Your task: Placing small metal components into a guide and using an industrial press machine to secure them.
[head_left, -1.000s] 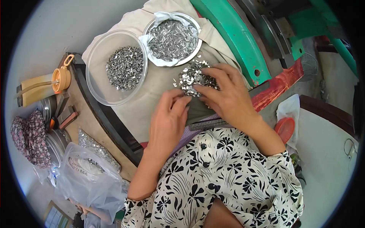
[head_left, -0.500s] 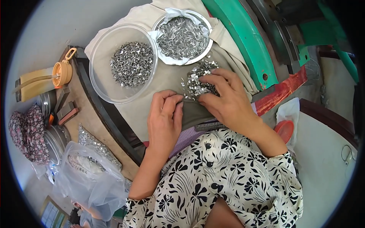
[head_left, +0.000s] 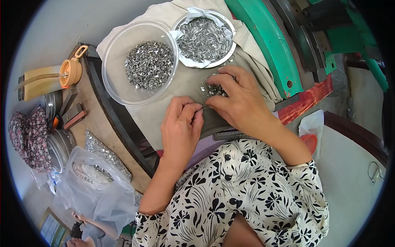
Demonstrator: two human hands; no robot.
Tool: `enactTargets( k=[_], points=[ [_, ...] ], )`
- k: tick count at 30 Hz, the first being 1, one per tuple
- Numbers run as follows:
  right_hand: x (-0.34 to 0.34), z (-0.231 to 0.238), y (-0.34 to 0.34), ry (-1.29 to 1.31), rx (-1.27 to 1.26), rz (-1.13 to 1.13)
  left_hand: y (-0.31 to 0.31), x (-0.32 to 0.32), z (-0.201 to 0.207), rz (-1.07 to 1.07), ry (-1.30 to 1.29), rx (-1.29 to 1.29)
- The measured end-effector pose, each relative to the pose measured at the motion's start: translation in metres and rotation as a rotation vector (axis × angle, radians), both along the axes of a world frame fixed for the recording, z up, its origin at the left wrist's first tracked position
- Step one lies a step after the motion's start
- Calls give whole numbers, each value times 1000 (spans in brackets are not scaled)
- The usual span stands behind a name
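Observation:
My left hand [head_left: 181,127] is closed, thumb and index finger pinched at a tiny piece that I cannot make out well. Close beside those fingertips is the thumb of my right hand [head_left: 245,99]. The right hand's fingers curl round a loose pile of small metal pieces [head_left: 216,88] on the grey-brown cloth [head_left: 189,84], hiding part of it. Behind my left hand stands a clear round plastic tub [head_left: 108,80] holding many short metal pieces [head_left: 149,65]. A round bowl [head_left: 233,31], lined with white material, holds thin, shiny metal slivers [head_left: 204,40].
A green metal machine [head_left: 263,45] borders the cloth on the right. To the left, a wooden surface [head_left: 101,119] carries an orange lidded cup [head_left: 71,73], clear plastic bags [head_left: 94,185] with metal pieces and a floral cloth [head_left: 31,140]. Another person [head_left: 92,230] is at the lower left.
My right hand has shifted slightly left and covers more of the pile. Its thumb has come up to my left fingertips. The whole view has shifted a little.

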State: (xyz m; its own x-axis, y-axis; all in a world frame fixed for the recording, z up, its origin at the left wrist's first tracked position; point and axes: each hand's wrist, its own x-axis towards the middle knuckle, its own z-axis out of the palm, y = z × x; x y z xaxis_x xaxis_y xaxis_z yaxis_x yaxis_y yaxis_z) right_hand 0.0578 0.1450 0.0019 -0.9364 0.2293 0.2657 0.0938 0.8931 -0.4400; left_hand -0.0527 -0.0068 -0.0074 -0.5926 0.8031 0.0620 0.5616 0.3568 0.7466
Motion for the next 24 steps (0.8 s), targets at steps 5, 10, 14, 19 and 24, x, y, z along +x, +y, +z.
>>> enactTargets(
  k=[5, 10, 14, 19, 24],
  points=[
    [2, 5, 0, -53, 35, 1, -3, -3, 0, -14, -44, -7],
    [14, 9, 1, 56, -116, -61, -2, -6, 1, -4, -84, 21],
    [44, 13, -12, 89, -152, -76, -2, -5, -1, 20, -127, 22],
    [64, -3, -40, 44, -152, -39, 3, -4, -3, -29, -22, -15],
    [65, -1, -33, 1, -197, -26, 7, -4, -4, -38, 1, -9]
  ],
)
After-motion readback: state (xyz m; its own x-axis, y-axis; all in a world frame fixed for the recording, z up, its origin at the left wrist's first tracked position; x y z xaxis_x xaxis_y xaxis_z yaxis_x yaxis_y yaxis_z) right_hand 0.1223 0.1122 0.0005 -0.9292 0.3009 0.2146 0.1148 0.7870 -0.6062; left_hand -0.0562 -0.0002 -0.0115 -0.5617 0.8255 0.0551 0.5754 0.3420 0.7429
